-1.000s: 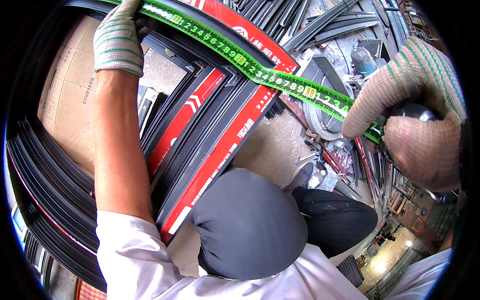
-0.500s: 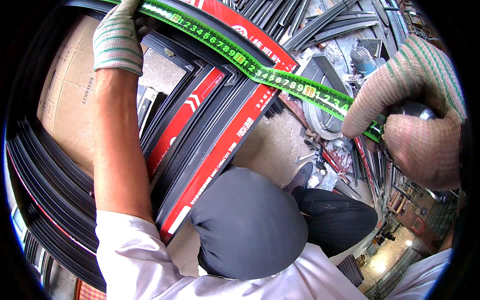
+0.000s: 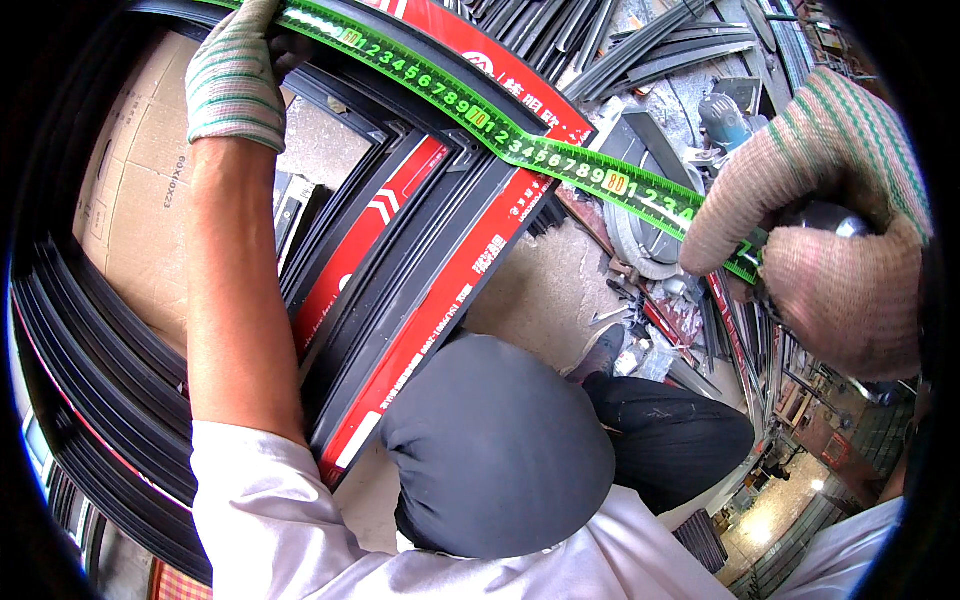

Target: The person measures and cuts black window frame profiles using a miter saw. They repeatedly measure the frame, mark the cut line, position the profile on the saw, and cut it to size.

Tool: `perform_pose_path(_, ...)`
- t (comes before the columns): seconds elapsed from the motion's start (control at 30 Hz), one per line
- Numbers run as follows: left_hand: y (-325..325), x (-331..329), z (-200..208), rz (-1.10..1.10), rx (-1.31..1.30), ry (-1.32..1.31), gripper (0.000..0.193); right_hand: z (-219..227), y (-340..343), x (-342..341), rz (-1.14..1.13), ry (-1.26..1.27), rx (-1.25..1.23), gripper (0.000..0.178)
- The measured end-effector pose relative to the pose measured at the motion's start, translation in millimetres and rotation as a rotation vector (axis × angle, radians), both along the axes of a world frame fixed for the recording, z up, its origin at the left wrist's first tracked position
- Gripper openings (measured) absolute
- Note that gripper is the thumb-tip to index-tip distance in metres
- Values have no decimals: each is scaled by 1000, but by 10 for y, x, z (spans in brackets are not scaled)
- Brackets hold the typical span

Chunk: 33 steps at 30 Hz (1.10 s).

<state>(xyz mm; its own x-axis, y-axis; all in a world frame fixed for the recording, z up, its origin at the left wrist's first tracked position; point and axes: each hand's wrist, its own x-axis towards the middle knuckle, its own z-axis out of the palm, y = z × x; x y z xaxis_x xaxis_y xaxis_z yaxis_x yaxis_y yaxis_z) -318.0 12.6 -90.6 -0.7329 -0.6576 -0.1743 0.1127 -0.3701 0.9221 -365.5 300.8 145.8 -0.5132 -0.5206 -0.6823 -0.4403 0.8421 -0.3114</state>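
Observation:
A bright green tape measure blade (image 3: 560, 160) stretches from the upper left across a dark frame with a red strip (image 3: 505, 75), then on toward the right. My right hand (image 3: 845, 290), in a knitted glove, is closed around its dark, shiny case (image 3: 835, 218), with thumb and finger by the blade. At the top left, my gloved left hand (image 3: 237, 90) is closed at the blade and frame edge; its fingertips are partly cut off by the picture's rim. Under the blade, more black frame profiles with red strips (image 3: 440, 330) meet at corners.
Cardboard (image 3: 140, 200) lies inside the frames at left, with stacked black profiles (image 3: 110, 350) curving below. A blue power tool (image 3: 725, 120) and a grey round-based machine (image 3: 640, 220) stand among scraps and metal strips. My knees (image 3: 500, 450) are close to the frames.
My right hand and the tape case shift very slightly. My left hand and the frames stay where they were.

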Motion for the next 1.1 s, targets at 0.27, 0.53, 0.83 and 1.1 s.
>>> perform_pose_path(0.27, -627, -68, -695, -185, 315, 202, 23, 11, -20, 0, 23, 13, -4, 23)
perform_pose_path(0.53, -125, 0, -74, -27, 6, -8, 24, 14, -5, 2, 34, 28, -7, 23)
perform_pose_path(0.83, 84, 9, 10, 5, -18, 64, 25, 15, 40, -4, 37, 45, 0, 23)
perform_pose_path(1.1, -387, -30, -495, 14, -73, -1, 29, 23, 54, 0, 51, 59, -4, 23)
